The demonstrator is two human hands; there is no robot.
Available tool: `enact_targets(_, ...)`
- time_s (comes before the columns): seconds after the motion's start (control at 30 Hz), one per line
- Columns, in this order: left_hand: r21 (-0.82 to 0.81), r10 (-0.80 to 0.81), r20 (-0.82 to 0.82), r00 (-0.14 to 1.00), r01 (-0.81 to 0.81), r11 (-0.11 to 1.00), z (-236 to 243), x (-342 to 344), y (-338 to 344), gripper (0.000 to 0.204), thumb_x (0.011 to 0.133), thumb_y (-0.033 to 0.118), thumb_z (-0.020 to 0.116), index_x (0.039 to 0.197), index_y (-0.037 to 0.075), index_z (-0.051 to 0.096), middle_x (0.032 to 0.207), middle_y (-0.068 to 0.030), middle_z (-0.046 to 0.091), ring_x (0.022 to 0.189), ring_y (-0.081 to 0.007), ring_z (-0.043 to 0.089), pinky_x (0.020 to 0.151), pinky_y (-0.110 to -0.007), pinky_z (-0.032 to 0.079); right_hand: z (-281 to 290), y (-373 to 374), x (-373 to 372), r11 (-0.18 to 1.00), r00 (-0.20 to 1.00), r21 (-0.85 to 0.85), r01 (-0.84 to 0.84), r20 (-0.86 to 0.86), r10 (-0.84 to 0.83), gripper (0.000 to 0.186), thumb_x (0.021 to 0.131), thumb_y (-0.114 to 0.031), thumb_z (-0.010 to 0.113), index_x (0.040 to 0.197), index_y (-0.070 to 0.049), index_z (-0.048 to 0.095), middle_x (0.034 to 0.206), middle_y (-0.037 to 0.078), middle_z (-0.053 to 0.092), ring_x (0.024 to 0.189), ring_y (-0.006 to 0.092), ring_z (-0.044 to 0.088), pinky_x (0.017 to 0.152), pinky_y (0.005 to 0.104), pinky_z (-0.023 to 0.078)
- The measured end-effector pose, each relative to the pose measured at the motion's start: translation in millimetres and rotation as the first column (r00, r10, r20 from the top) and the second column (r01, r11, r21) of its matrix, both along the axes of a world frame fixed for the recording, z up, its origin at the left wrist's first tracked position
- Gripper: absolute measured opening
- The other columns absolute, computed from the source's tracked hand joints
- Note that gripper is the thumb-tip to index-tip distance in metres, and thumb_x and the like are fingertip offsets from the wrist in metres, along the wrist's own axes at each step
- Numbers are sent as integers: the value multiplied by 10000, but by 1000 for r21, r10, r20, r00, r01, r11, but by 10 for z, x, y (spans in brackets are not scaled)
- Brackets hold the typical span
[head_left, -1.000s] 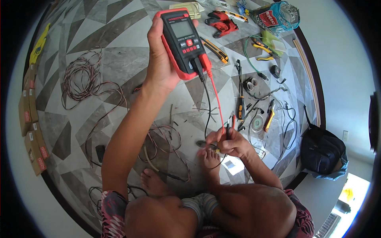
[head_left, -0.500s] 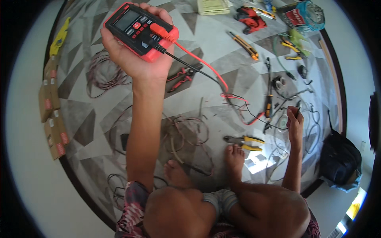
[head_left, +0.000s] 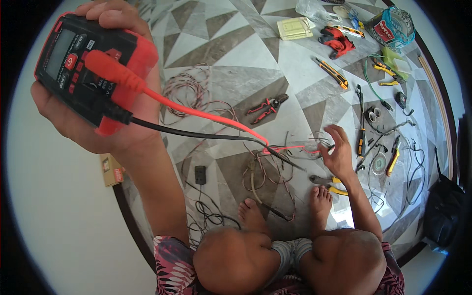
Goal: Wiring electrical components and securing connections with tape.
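My left hand (head_left: 83,132) is wrapped around a red and black digital multimeter (head_left: 66,51), held high at the upper left. A red test lead (head_left: 206,116) and a black test lead (head_left: 196,133) run from its sockets toward the middle of the floor. Above the floor, my right hand (head_left: 340,158) has its fingers curved and apart, by the far end of the red lead. No firm hold shows there; the thumb side partly hides that end. Yellow-handled pliers (head_left: 322,180) lie just below this hand, near my foot.
Loose wire coils (head_left: 189,91), red-handled cutters (head_left: 265,109) and a black socket (head_left: 200,174) lie on the patterned floor. At right are a utility knife (head_left: 332,73), a screwdriver (head_left: 361,142), yellow-handled pliers (head_left: 393,160) and a black bag (head_left: 442,211).
The multimeter has come nearer and further left in my left hand. My right hand has moved left from among the tools to the red lead's end, and its fingers have spread.
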State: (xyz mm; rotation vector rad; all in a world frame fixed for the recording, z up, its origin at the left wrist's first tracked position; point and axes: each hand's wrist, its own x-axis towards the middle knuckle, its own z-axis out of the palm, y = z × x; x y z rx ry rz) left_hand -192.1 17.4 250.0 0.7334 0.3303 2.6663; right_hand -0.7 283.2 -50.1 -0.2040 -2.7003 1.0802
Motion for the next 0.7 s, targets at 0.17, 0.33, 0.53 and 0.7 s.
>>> enact_targets(0.17, -97, 21, -189, 982, -40, 995, 564, -1, -55, 636, 706, 314, 634, 1160, -94, 454, 1094, -201, 457, 1037, -302, 496, 888, -410, 512, 1047, -653, -600, 374, 771, -702, -606, -401, 495, 516, 788, -31, 784, 1270, -15, 598, 1294, 128, 610, 1180, 239, 599, 985, 388, 475)
enact_targets(0.33, -223, 314, -473, 823, -456, 862, 1245, -263, -483, 577, 799, 441, 469, 1108, -43, 515, 1097, -190, 534, 988, -341, 560, 875, -473, 493, 1087, -553, -817, -42, 598, -885, -464, -348, 722, 180, 936, -140, 692, 1012, 23, 679, 860, 120, 721, 772, 174, 711, 702, 304, 566)
enact_targets(0.53, -207, 381, -511, 770, -541, 815, 1942, -263, -960, 539, 813, 433, 469, 1078, -28, 561, 1078, -188, 542, 962, -337, 564, 827, -463, 528, 978, -396, -910, -388, 719, -890, -241, -432, 544, 391, 977, -309, 610, 825, 50, 581, 1035, 274, 632, 844, 353, 689, 516, 381, 602)
enact_targets(0.7, -187, 355, -400, 845, -454, 871, 2084, -236, -1172, 504, 828, 428, 488, 1054, -6, 606, 1088, -164, 564, 977, -313, 565, 870, -478, 543, 610, 13, -1034, -325, 663, -849, -417, -529, 529, 507, 930, -400, 640, 1025, 98, 610, 1085, 266, 594, 1020, 368, 658, 618, 406, 627)
